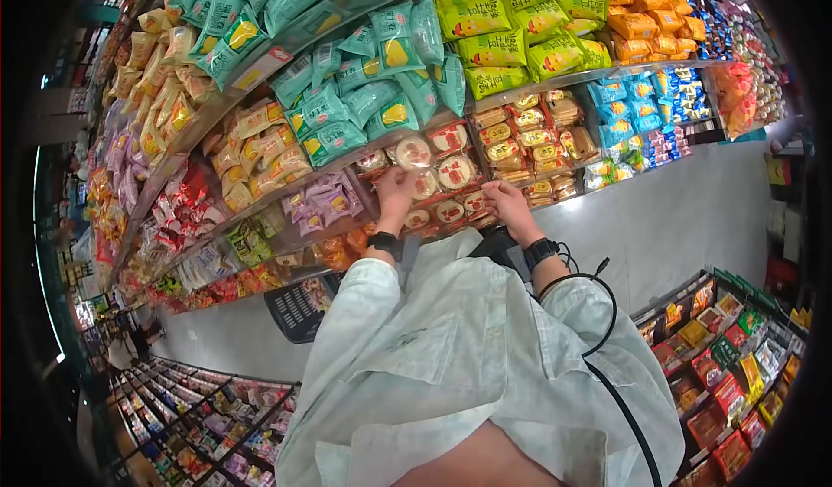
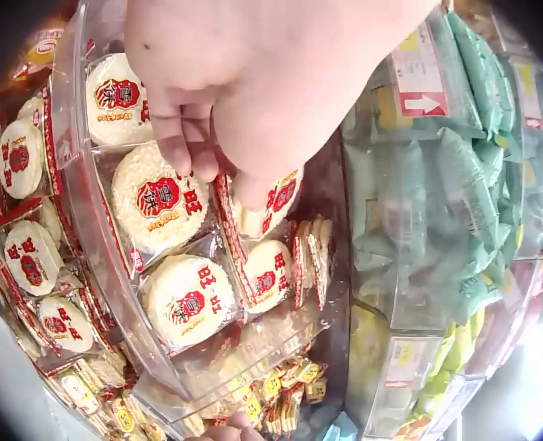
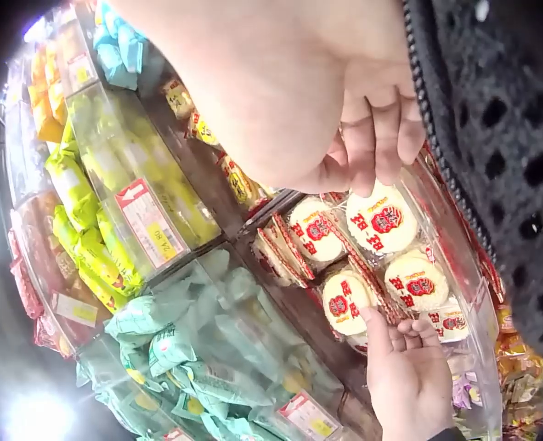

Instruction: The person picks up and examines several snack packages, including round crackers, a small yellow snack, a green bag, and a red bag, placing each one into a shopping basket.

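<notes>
Round white rice crackers (image 1: 455,172) in clear packs with red print fill a clear-walled bin below me. My left hand (image 1: 396,199) reaches into its left part. In the left wrist view the bent fingers (image 2: 175,152) touch one rice cracker pack (image 2: 159,197), while the thumb rests on a tilted pack (image 2: 276,200) beside it. A gap shows between thumb and fingers, with a red pack seam below it. My right hand (image 1: 513,211) hovers at the bin's right side. Its loosely bent fingers (image 3: 373,147) hang just over another pack (image 3: 382,217), holding nothing.
Bins of brown cracker packs (image 1: 542,136) adjoin on the right. Teal bags (image 1: 373,80) and green bags (image 1: 529,19) fill the tier behind. Purple packets (image 1: 322,205) lie to the left. A black basket (image 1: 299,309) stands low at left; a black cable (image 1: 611,314) hangs by my right arm.
</notes>
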`<state>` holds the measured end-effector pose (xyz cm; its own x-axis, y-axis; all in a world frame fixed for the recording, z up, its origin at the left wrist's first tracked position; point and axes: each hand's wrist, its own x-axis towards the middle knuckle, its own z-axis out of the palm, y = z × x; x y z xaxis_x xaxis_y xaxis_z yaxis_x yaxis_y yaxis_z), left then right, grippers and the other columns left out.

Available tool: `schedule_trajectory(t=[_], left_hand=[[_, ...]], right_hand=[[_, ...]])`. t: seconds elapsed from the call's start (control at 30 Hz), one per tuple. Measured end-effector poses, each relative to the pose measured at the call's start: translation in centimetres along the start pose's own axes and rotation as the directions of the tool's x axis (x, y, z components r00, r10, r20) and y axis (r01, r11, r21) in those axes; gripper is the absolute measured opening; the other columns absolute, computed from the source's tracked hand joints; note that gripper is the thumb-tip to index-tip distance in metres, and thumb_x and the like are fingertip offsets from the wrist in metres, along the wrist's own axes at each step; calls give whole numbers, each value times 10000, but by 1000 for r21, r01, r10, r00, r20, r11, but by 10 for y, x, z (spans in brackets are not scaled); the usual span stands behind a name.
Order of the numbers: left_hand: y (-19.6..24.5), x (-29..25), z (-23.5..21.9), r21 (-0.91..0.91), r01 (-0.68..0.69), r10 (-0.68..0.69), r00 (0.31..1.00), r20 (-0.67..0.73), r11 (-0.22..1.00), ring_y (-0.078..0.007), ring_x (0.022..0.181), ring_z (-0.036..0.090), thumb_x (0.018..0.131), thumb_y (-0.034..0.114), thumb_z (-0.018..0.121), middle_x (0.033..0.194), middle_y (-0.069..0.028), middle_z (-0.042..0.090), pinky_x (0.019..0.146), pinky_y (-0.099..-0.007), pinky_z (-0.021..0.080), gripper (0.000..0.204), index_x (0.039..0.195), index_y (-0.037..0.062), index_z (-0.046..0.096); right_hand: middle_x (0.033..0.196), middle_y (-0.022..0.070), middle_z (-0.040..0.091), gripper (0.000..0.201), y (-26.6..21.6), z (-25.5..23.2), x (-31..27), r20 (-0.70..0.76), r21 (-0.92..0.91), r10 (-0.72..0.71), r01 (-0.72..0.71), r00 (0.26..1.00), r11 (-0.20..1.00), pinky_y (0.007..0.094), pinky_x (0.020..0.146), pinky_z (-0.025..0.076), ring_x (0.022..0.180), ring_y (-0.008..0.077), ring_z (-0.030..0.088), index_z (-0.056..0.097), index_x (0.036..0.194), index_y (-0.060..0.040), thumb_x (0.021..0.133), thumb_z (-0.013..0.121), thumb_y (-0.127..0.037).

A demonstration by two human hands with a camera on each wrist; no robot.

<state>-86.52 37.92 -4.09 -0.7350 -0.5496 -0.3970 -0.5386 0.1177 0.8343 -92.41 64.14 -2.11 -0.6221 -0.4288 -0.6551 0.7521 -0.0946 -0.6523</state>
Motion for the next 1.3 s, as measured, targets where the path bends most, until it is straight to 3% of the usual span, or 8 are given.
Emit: schedule_trajectory(t=[0.23,0.47,0.6,0.67,0.77,0.9,1.0,1.3], left_hand=[[21,-56,-16,-150,31,2,976,219,988,-80,801,586,908,170,702,893,-34,663,702,-239,462,191,966,13,610],[-20,-93,-22,-273,53,82,885,458,961,-91,761,598,923,186,703,898,-25,665,672,-240,476,235,1030,8,592],[-20,-120,-45,-423,81,122,895,430,902,-114,938,636,923,150,697,1067,-55,666,809,-251,519,374,1231,-2,550],[-55,-118,-49,-407,155,91,847,523,900,-125,1021,629,924,141,694,1139,-75,651,871,-262,519,398,1260,-10,544],[-70,-138,-56,-430,94,208,770,603,898,-124,980,646,936,151,679,1096,-72,666,834,-259,534,311,1185,-1,570],[-73,-168,-62,-402,318,75,698,712,859,-110,895,666,958,164,647,1039,-68,682,723,-260,553,212,1095,23,570],[-75,-183,-68,-376,369,34,674,738,850,-126,899,671,954,166,653,1031,-82,683,721,-267,557,208,1078,26,563],[-97,-226,-103,-306,157,115,695,710,939,-102,863,663,957,153,647,988,-50,682,751,-256,557,152,1017,58,544]], right_hand=[[934,3,650,226,-11,21,-17,155,-164,-72,98,985,982,223,737,479,808,68,585,621,1095,-49,922,674,-184],[965,24,672,301,32,45,-30,154,-245,-119,155,981,957,233,767,489,868,84,616,613,1173,-29,927,680,-189],[956,20,680,259,73,58,-62,136,-272,-169,201,976,941,246,771,500,850,82,625,643,1166,-37,954,647,-185],[958,16,682,251,98,57,-85,134,-313,-144,180,981,932,250,776,502,857,82,626,654,1164,-36,962,634,-184],[1023,23,686,259,116,66,-131,29,-266,-187,188,982,945,252,833,510,894,97,634,656,1187,-33,987,598,-186],[1098,35,676,288,132,76,-169,-84,-165,-254,238,963,957,268,880,513,985,104,632,632,1232,-19,1002,576,-184],[1090,39,670,275,141,82,-184,-181,-169,-291,262,939,950,268,877,525,973,105,635,639,1200,-4,1001,580,-185],[1090,46,646,270,184,76,-210,-116,-107,-207,195,971,975,296,915,525,990,128,631,585,1210,-22,997,586,-190]])
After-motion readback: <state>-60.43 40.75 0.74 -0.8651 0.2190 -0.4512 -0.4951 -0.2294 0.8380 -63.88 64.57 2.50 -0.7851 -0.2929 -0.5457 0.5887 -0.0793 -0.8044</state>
